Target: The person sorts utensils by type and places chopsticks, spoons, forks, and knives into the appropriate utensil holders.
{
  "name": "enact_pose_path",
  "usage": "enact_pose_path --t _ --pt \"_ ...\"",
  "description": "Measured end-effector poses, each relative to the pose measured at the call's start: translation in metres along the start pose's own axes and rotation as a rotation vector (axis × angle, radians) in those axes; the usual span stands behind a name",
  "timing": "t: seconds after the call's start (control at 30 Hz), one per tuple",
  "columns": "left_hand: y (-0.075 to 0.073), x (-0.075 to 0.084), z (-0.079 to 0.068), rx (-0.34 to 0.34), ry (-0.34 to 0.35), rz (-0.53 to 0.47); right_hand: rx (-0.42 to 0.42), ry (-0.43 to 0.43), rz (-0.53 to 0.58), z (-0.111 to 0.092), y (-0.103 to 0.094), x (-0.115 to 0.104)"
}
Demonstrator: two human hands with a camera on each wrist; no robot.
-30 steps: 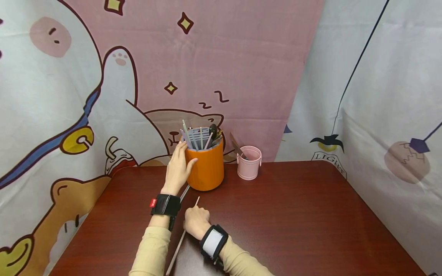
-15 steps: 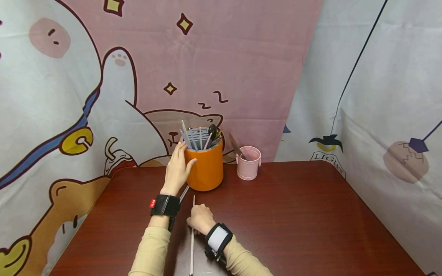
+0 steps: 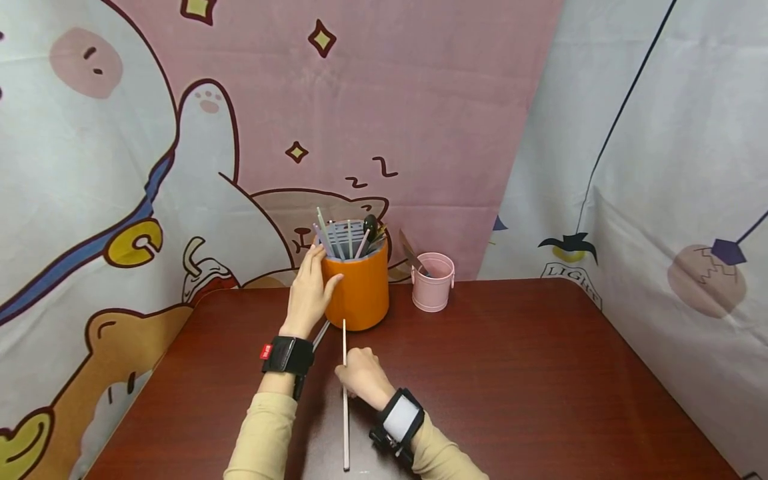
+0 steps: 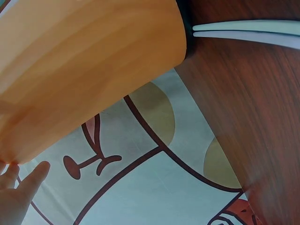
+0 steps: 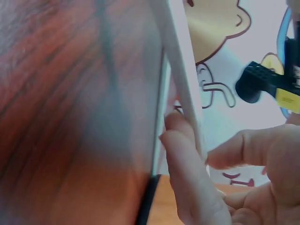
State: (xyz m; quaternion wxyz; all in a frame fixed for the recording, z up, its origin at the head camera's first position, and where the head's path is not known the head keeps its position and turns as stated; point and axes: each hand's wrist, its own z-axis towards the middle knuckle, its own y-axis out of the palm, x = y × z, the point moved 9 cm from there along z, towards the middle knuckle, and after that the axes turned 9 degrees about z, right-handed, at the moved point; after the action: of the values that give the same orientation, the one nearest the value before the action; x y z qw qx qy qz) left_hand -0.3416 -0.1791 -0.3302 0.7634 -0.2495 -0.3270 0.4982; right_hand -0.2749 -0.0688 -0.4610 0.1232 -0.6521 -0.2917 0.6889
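My right hand (image 3: 363, 377) pinches a long pale chopstick (image 3: 345, 433) between thumb and fingers, about midway along it. In the right wrist view the chopstick (image 5: 180, 61) runs between thumb and fingertips. Its far end overlaps the base of an orange utensil holder (image 3: 360, 297) in the head view. My left hand (image 3: 308, 293) rests on the left side of that holder, fingers extended and thumb spread. Two more chopsticks, one pale green (image 4: 253, 26) and one lavender (image 4: 255, 37), lie on the table by the holder's base, partly hidden behind the left wrist in the head view.
Pale sticks and a black rounded utensil (image 3: 370, 225) stand up from the holder. To its right is a small pink bucket (image 3: 431, 293) with a brown-handled tool (image 3: 411, 252) leaning in it. A printed cloth (image 3: 456, 133) hangs behind the dark wooden table (image 3: 510, 380).
My right hand has moved to the right and slightly forward with the chopstick, which has swung from slanted to nearly straight ahead. The left hand stays on the holder.
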Motion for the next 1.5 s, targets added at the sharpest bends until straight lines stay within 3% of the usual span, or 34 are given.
enact_pose_path --t 0.23,0.53,0.73,1.1,1.33,1.5 --pt "0.001 -0.002 0.001 -0.01 -0.009 0.006 0.084 -0.129 -0.034 -0.01 -0.022 -0.013" --pt "0.0 -0.002 -0.001 -0.009 -0.013 0.005 0.152 -0.249 0.076 -0.024 -0.057 -0.04" --pt "0.002 -0.003 0.0 -0.014 -0.011 0.011 0.273 -0.329 0.151 -0.035 -0.088 -0.06" --pt "0.003 -0.002 0.0 -0.03 -0.015 0.018 0.534 -0.688 0.43 -0.042 -0.15 -0.102" --pt "0.001 -0.001 0.001 -0.024 -0.013 0.026 0.72 -0.937 0.45 -0.039 -0.185 -0.131" --pt "0.001 0.0 0.001 -0.023 -0.011 0.03 0.748 -1.028 0.414 -0.026 -0.19 -0.147"
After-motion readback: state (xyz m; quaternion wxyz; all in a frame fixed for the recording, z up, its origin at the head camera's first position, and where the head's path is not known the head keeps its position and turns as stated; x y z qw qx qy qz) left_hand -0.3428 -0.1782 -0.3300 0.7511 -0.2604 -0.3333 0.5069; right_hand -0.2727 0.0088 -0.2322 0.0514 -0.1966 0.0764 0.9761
